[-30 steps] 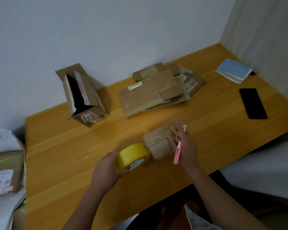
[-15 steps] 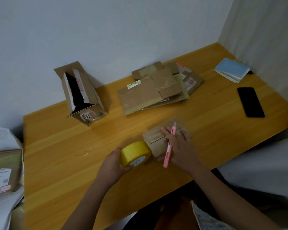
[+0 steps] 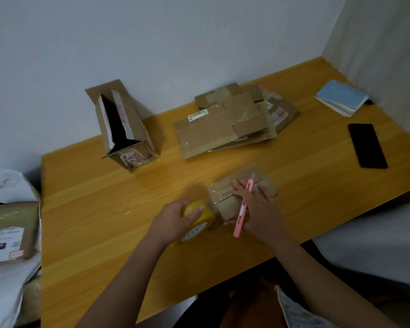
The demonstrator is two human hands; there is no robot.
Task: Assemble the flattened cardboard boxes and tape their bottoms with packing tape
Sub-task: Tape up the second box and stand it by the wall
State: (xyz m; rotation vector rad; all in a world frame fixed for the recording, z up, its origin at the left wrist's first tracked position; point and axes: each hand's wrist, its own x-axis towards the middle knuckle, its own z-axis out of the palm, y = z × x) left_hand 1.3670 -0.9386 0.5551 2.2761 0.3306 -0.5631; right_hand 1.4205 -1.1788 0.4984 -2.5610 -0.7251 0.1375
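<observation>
Yellow packing tape roll (image 3: 197, 217) gripped in left hand (image 3: 175, 221), pulling tape taut; right hand (image 3: 258, 209) pinning small cardboard box (image 3: 242, 192) at table (image 3: 92, 221) centre, clutching pink utility knife (image 3: 243, 209), probably for cutting.

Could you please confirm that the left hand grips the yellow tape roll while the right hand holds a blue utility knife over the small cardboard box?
Not quite: the head view shows a pink utility knife, not blue. The rest stands.
</observation>
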